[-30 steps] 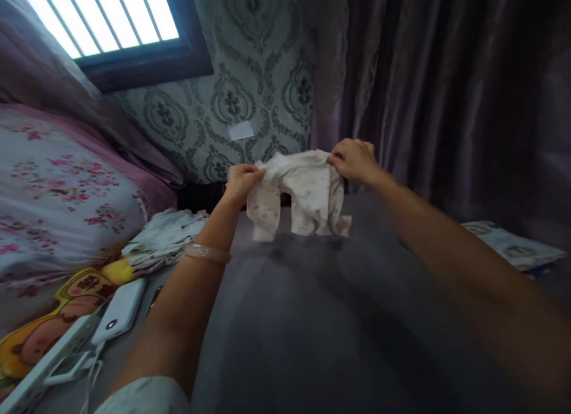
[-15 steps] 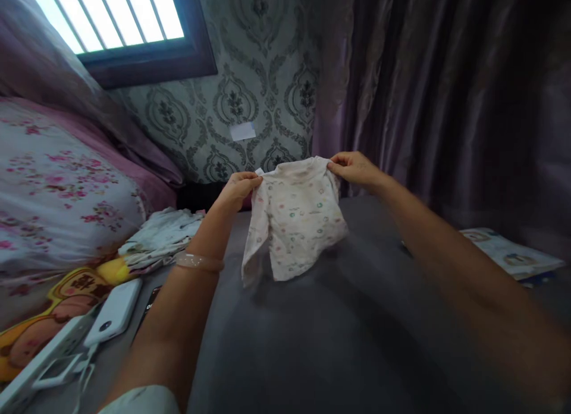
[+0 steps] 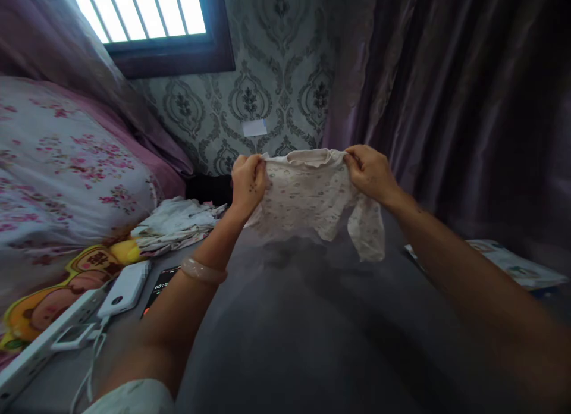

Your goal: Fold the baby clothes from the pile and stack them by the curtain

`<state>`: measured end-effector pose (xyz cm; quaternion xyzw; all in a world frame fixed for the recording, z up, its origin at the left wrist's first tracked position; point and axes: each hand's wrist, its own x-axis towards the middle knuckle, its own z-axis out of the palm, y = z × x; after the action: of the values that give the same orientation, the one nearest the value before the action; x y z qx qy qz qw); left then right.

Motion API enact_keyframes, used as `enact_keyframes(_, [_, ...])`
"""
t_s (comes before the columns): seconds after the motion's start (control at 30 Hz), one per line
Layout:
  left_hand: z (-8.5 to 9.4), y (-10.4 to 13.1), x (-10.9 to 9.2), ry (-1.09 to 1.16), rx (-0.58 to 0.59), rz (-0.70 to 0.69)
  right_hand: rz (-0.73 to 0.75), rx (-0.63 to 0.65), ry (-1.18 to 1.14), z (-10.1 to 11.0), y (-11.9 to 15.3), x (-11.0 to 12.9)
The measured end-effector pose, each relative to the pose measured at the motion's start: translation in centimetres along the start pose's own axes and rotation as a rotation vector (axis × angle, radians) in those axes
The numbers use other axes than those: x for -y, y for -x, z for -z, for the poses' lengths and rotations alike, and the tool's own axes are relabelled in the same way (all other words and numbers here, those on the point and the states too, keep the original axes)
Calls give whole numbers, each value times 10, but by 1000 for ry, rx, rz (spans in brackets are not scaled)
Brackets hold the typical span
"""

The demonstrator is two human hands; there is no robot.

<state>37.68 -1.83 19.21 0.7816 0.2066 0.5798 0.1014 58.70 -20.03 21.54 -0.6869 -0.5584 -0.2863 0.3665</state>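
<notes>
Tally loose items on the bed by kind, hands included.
Hands: 2 (left hand, right hand)
Baby shirt, held: 1
Clothes pile: 1
Power bank: 1
Phone: 1
Power strip: 1
Total: 7

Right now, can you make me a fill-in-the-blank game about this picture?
1. The left hand and the right hand hold up a tiny ____ by its shoulders.
2. The bracelet sits on the ____ wrist.
3. The white power bank lies to the ____ of the left arm.
4. The pile of clothes rests beside a pillow printed with pink ____.

Missing words: shirt; left; left; flowers
</notes>
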Motion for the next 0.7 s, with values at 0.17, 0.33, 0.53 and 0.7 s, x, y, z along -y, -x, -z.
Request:
enact_keyframes(0.17, [44, 7, -35, -254, -181, -261, 27, -18, -45, 52, 9, 27])
enact_keyframes(0.33, [60, 10, -38, -303, -96, -275, -34, 116, -146, 64, 8, 30])
enact_keyframes(0.53, [-2, 62, 38, -381, 536, -39, -125, 591, -121, -26, 42, -22])
enact_keyframes(0.7, [-65, 143, 95, -391, 809, 161, -126, 783, 46, -106, 107, -50])
